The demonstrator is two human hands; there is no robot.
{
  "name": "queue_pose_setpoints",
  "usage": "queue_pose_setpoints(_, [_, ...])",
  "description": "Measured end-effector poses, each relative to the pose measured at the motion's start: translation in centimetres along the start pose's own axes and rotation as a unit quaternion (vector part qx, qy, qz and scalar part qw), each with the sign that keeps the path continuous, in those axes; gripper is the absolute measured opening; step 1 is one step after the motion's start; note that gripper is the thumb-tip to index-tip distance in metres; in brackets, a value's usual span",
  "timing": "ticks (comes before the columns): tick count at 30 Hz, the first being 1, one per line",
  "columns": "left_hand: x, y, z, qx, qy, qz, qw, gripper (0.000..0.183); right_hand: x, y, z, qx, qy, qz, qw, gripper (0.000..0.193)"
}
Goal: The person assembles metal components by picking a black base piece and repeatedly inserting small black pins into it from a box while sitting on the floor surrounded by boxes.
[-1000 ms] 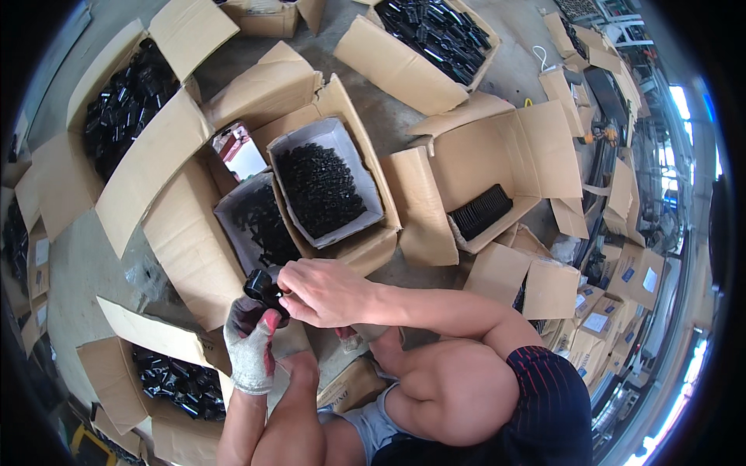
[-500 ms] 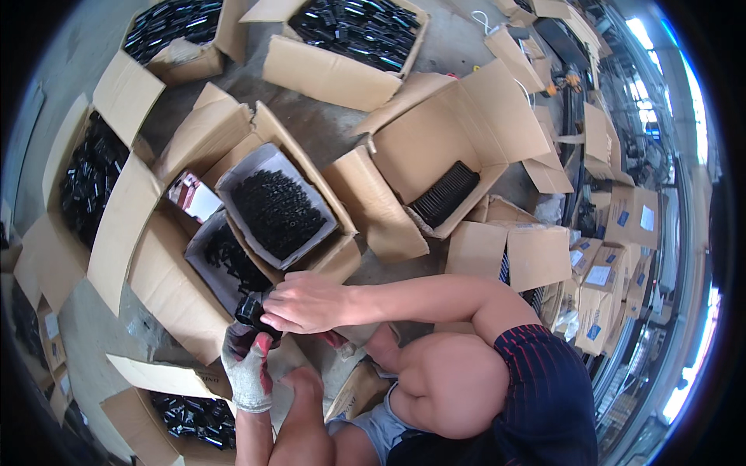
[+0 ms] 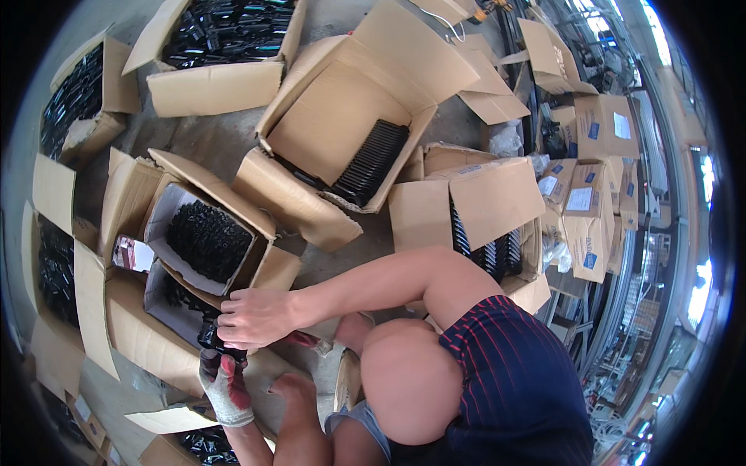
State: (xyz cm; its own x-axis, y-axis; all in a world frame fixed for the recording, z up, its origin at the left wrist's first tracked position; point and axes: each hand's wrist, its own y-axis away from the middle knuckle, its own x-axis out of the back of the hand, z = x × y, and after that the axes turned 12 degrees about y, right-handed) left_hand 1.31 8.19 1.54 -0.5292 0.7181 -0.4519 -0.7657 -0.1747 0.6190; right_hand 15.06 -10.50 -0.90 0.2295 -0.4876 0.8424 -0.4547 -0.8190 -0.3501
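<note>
My left hand (image 3: 227, 392), in a grey glove with red on the thumb and palm side, grips a short black plastic-looking part (image 3: 208, 335). My bare right hand (image 3: 260, 317) closes over the top of the same part, its fingertips hidden behind it. Just beyond the hands, a grey-lined inner box (image 3: 159, 225) holds a heap of small black pieces (image 3: 208, 242). A second grey-lined box (image 3: 162, 314), partly under the first, has fewer black pieces in it. Both sit inside a large cardboard box (image 3: 144, 342).
An open carton (image 3: 318, 116) ahead holds a neat row of black parts (image 3: 373, 161). Nearer right, a half-flapped carton (image 3: 497, 198) contains ribbed black parts. More cartons of glossy black pieces stand left and far. What looks like a glove (image 3: 309, 342) lies by my leg.
The view has swung to the right, so the boxes appear further left. Both hands stay together on the black part, the part now slightly tilted differently.
</note>
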Motion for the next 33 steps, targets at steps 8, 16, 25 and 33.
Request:
queue_pose_setpoints(8, [-0.5, 1.0, 1.3, -0.001, 0.043, -0.013, 0.999, 0.03, 3.3, 4.6, -2.2, -0.245, -0.194, -0.123, 0.942, 0.05])
queue_pose_setpoints(16, [5.8, 9.1, 9.5, -0.154, 0.091, -0.049, 0.983, 0.038, 16.2, 21.6, -6.0, -0.483, 0.0, 0.084, 0.872, 0.036])
queue_pose_setpoints(25, [0.3, 23.1, 10.0, -0.236, 0.194, -0.096, 0.947, 0.038, 27.9, 39.7, -7.1, -0.625, 0.252, 0.048, 0.737, 0.029])
queue_pose_setpoints(33, [-2.0, 31.1, 8.7, -0.272, 0.247, -0.137, 0.92, 0.038, 21.5, 36.8, -6.2, -0.426, 0.211, -0.176, 0.862, 0.067])
